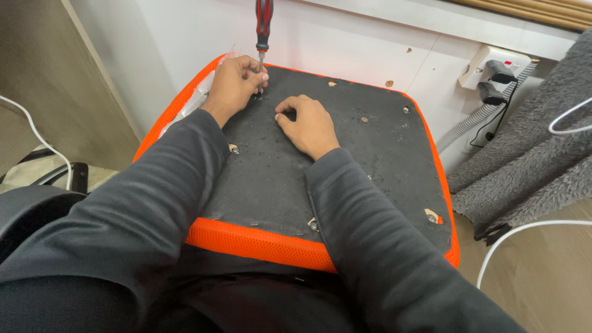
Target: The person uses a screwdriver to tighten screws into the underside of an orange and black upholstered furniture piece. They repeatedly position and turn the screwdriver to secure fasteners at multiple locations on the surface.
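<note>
Head view: screwdriver [264,28] stands upright in left hand [234,83] grip.

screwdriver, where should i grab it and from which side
Probably the red and black handle of the screwdriver, from above. It stands upright, tip down on the seat base, and the left hand already crowds the shaft near the tip. The right hand lies flat beside it.
</note>
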